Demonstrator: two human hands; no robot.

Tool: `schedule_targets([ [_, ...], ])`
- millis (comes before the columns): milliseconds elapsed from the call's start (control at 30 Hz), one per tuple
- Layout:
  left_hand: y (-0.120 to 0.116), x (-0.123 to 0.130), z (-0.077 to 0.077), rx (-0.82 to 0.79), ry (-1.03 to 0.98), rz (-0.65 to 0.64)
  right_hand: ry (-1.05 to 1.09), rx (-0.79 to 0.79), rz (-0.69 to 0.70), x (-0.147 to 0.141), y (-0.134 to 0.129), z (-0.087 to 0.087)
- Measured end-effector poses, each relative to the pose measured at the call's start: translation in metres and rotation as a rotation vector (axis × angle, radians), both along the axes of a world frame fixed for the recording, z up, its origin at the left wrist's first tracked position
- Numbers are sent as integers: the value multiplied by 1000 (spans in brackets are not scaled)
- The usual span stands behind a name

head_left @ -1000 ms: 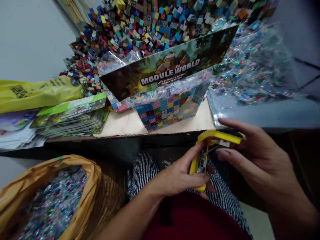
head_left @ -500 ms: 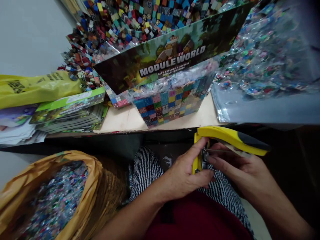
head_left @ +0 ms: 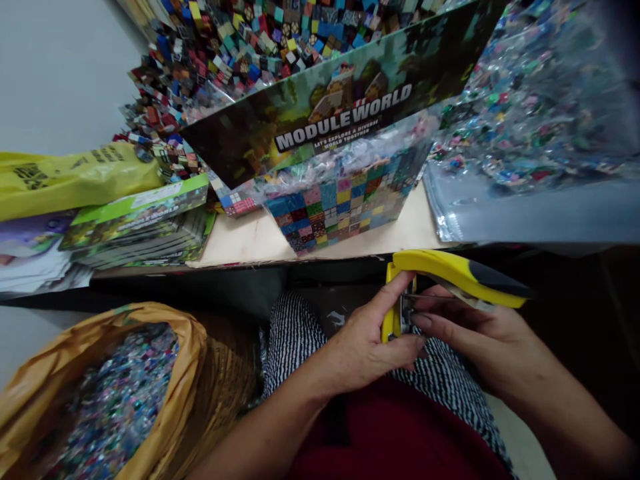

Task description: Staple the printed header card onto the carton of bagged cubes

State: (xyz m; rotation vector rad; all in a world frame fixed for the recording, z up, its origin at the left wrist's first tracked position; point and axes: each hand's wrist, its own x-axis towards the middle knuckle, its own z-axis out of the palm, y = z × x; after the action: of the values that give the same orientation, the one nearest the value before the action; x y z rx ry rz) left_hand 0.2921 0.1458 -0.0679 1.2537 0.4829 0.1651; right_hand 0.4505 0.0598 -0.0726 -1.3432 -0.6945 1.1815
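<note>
A yellow and black stapler (head_left: 457,272) is opened up above my lap, its long handle pointing right. My left hand (head_left: 367,340) grips its yellow and metal end between thumb and fingers. Against the metal part, my right hand (head_left: 470,327) has its thumb and fingers closed near a thin rod; whether a small piece is pinched there is too small to tell. Beyond them on the table stands a clear bag of patterned cubes (head_left: 345,207), with a dark MODULE WORLD card (head_left: 345,100) across its top.
Loose colored cubes (head_left: 260,40) are heaped at the back. Clear packets (head_left: 535,113) lie on plastic bags (head_left: 530,213) at the right. Stacked green cards (head_left: 145,223) and a yellow bag (head_left: 75,177) are at the left. Below stands an orange sack (head_left: 190,360) of small packets.
The view has shifted slightly. The stapler and both hands appear a little further left, with the grip unchanged.
</note>
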Motion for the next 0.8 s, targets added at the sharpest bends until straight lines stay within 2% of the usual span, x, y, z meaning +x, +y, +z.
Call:
schedule_targets([
  [100, 1, 1, 1, -29, 2, 0, 41, -16, 19, 0, 0, -1],
  [233, 0, 3, 2, -113, -19, 38, -113, -52, -31, -1, -3, -1],
  [533, -2, 3, -1, -119, -14, 45, -106, -85, 123, 2, -3, 1],
  [700, -2, 3, -2, -85, -2, 24, 26, -62, 185, 2, -2, 3],
  [800, -3, 4, 0, -109, 1, 30, 118, -63, 173, 1, -1, 3],
])
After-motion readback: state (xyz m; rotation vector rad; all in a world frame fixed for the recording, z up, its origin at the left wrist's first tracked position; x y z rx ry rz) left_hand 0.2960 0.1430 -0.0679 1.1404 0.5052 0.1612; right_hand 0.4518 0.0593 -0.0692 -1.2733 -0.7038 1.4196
